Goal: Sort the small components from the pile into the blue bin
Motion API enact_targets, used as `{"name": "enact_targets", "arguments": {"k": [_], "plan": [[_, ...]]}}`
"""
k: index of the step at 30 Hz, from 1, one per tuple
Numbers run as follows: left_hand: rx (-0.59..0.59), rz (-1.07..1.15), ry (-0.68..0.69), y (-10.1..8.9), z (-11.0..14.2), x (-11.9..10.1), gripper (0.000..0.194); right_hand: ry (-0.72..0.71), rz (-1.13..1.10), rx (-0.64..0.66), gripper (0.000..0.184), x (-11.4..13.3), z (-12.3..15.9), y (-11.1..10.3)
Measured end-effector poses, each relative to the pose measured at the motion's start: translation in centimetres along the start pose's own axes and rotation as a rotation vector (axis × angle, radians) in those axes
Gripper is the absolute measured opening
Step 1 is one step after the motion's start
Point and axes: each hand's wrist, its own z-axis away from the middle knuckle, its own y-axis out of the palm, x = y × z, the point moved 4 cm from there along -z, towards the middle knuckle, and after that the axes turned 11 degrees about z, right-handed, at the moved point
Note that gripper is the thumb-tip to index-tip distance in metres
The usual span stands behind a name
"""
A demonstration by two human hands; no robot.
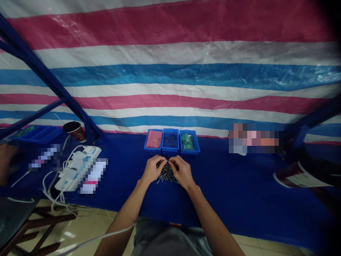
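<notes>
A loose pile of thin dark metal pins with gold-coloured ends (pixel 167 175) lies on the blue table cover (pixel 226 185), right in front of me. My left hand (pixel 153 169) and my right hand (pixel 183 172) curl over the pile from either side, their fingertips almost meeting. The fingers hide whether any pins are pinched between them. Just beyond my hands stand three blue trays side by side: one with a pink-red packet (pixel 153 139), one with dark pins (pixel 170 140), and one with green items (pixel 189 141).
To the left are a white power strip (pixel 78 169) with white cables, a paper cup (pixel 74 131) and a long blue tray (pixel 37 134). Another person's hand (pixel 5 156) shows at the far left edge. Blue metal frame bars and a striped tarp stand behind.
</notes>
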Motion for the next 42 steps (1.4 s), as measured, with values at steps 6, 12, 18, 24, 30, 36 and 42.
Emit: {"name": "enact_targets", "arguments": {"k": [6,12,18,24,30,36,42], "plan": [[0.008,0.012,-0.008,0.12,-0.04,0.3,0.018,-0.005,-0.012,0.008,0.017,-0.07,-0.07,-0.03],[0.005,0.032,-0.002,0.16,-0.15,0.31,0.018,0.008,-0.002,0.008,0.018,-0.21,-0.1,0.04],[0.007,0.027,-0.007,0.16,-0.12,0.41,0.017,0.007,0.003,0.006,0.02,-0.23,-0.08,0.01],[0.014,0.017,0.002,0.12,-0.18,0.34,0.017,0.006,0.015,0.009,0.022,-0.29,-0.08,0.03],[0.014,0.022,-0.003,0.21,-0.16,0.47,0.019,0.007,0.019,0.027,0.022,-0.36,-0.08,0.04],[0.026,0.027,0.004,0.26,-0.17,0.42,0.017,0.007,0.048,0.036,0.025,-0.52,0.0,0.2],[0.027,0.024,0.007,0.25,-0.2,0.35,0.015,-0.002,0.072,0.065,0.03,-0.51,-0.04,0.32]]}}
